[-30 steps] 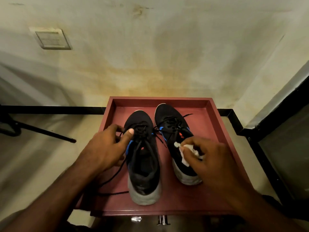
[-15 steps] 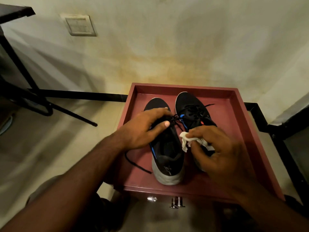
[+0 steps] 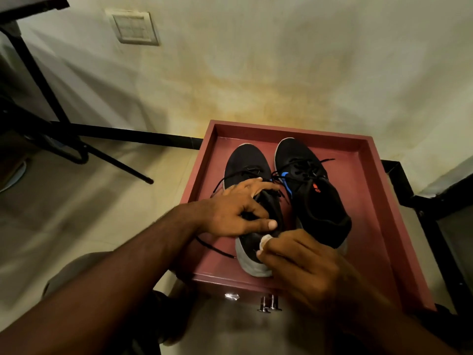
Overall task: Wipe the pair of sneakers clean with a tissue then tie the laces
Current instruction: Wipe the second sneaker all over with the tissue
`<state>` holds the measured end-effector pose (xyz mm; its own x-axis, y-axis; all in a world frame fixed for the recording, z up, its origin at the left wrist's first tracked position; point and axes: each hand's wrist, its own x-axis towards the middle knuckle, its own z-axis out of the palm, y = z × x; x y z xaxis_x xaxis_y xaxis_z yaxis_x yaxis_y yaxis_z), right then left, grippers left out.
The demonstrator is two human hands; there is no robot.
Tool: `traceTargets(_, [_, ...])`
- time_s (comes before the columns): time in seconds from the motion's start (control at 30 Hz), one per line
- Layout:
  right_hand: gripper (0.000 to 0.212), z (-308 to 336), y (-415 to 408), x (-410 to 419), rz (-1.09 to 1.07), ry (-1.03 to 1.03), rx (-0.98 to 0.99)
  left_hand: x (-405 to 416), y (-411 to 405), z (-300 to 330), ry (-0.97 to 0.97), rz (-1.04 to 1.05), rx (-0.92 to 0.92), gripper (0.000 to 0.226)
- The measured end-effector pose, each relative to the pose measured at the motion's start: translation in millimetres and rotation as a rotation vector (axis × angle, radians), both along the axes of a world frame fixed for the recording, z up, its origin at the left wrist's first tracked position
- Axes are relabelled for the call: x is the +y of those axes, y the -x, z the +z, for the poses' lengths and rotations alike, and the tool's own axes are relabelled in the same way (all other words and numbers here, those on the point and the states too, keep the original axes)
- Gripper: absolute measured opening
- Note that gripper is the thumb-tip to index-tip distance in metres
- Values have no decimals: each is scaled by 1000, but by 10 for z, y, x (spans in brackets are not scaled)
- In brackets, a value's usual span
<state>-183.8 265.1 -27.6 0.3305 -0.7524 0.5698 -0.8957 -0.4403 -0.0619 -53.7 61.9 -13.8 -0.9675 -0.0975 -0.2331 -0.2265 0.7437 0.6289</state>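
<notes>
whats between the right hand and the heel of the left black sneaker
A wad of white tissue, pinched in the right hand and pressed on the left black sneaker, in the head view.

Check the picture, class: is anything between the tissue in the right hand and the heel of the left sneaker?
Nothing visible. The right hand presses the tissue against the left sneaker near its heel; the left hand grips the collar above, clear of that spot.

I am in what looks like a plain room of a home: a stained cream wall (image 3: 256, 73) with a switch plate (image 3: 133, 26) set in it, pale floor tiles (image 3: 89, 201) edged by a black skirting (image 3: 128, 135). A black metal stand (image 3: 76, 147) sits at my left, and a maroon tray-topped table (image 3: 378, 226) is in front of me.
</notes>
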Motion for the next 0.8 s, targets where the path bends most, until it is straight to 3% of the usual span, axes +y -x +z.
traceTargets(0.13, [19, 32, 68, -72, 2, 37, -6, -102, -68, 234, -269, -1, -149, 6])
traceTargets(0.27, [15, -50, 69, -40, 13, -12, -11, -103, -65, 161, -251, -23, -119, 7])
traceTargets(0.43, [14, -223, -49, -71, 115, -82, 154, -65, -74, 95, -265, 20, -78, 9])
traceTargets(0.57, [18, 49, 7, -149, 7, 55, 17, -72, -38, 120, -245, 19, -90, 18])
traceTargets(0.7, [24, -107, -91, -145, 97, -65, 30, -93, -56, 100, -282, 21, -119, 19])
traceTargets(0.8, [16, -56, -27, -178, 64, -71, -15, -87, -31, 89, -284, 17, -90, 22])
